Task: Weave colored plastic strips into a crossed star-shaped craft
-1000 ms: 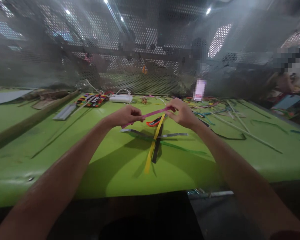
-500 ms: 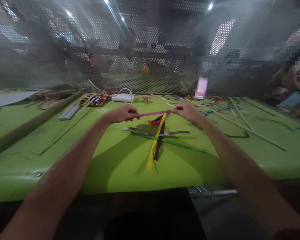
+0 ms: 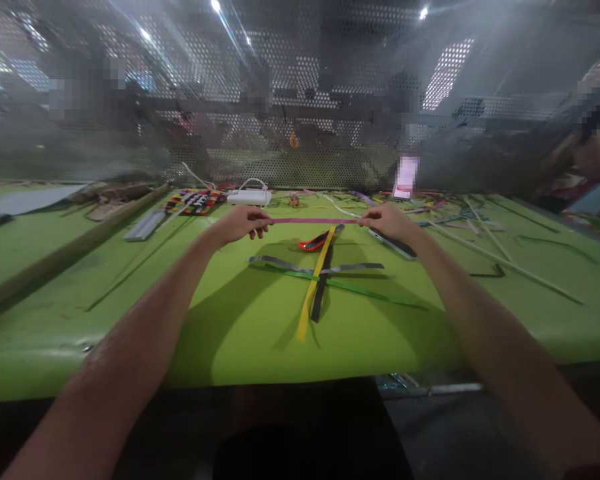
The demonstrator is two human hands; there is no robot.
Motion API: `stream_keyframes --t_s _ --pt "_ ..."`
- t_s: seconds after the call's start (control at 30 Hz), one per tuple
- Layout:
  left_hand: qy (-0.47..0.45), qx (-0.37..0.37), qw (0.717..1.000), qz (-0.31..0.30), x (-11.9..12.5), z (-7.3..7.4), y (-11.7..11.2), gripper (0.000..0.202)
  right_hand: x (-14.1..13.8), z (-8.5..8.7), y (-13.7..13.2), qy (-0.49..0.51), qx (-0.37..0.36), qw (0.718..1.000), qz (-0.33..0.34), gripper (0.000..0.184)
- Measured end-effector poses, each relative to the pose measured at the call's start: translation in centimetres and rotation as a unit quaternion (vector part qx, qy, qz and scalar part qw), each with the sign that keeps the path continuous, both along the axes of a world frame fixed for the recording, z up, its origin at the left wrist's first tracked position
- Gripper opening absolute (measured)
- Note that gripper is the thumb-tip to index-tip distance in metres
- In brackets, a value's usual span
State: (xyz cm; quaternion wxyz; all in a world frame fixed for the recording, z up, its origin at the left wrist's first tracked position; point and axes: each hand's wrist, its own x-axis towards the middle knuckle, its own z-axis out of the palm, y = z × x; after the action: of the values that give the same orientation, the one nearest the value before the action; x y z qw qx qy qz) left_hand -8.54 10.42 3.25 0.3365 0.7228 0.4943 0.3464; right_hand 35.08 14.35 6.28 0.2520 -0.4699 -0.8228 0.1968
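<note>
A pink strip [image 3: 314, 221] is stretched level between my two hands, above the green table. My left hand [image 3: 243, 223] pinches one end, with its lower fingers loosely curled. The other end is pinched in my right hand [image 3: 386, 221]. Beneath and nearer to me, a yellow strip [image 3: 307, 307], a dark strip [image 3: 319, 303], a green strip [image 3: 363, 290] and a silver-grey strip [image 3: 353, 268] lie crossed on the table. Just behind the crossing rests a small red-rimmed dark object [image 3: 313, 244]. A dark, phone-like flat object [image 3: 395, 245] lies partly hidden by my right hand.
A wooden pole [image 3: 70, 250] runs along the left. At the back are a colourful woven piece [image 3: 194, 201] and a white power strip [image 3: 249, 197]. Thin sticks [image 3: 525, 272] and scattered strips lie right, with a hex key [image 3: 495, 271]. A perforated metal screen [image 3: 300, 153] stands behind.
My hands have moved apart, so a longer stretch of the pink strip shows between them. The flat object by my right hand has come into view. The crossed strips stay put.
</note>
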Motion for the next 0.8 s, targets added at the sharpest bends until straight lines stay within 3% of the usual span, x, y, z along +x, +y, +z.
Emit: stream_keyframes --t_s 0.1,0.33,0.6,0.8 --pt "-0.033 -0.008 0.999 0.016 0.0 -0.2 0.1 0.043 0.2 -0.1 0.0 0.015 -0.034 0.999 -0.011 0.035" --pt "-0.06 -0.03 0.997 0.043 -0.4 -0.7 0.2 0.04 0.5 -0.8 -0.3 0.151 -0.147 0.977 0.015 0.028" --pt "-0.027 0.004 0.992 0.125 -0.4 -1.0 0.7 0.027 0.3 -0.8 -0.5 0.152 -0.092 0.983 -0.043 0.036" --pt "-0.01 0.026 0.98 0.195 -1.0 -1.7 1.2 0.024 -1.0 0.7 -2.1 0.084 -0.112 0.989 0.043 0.023"
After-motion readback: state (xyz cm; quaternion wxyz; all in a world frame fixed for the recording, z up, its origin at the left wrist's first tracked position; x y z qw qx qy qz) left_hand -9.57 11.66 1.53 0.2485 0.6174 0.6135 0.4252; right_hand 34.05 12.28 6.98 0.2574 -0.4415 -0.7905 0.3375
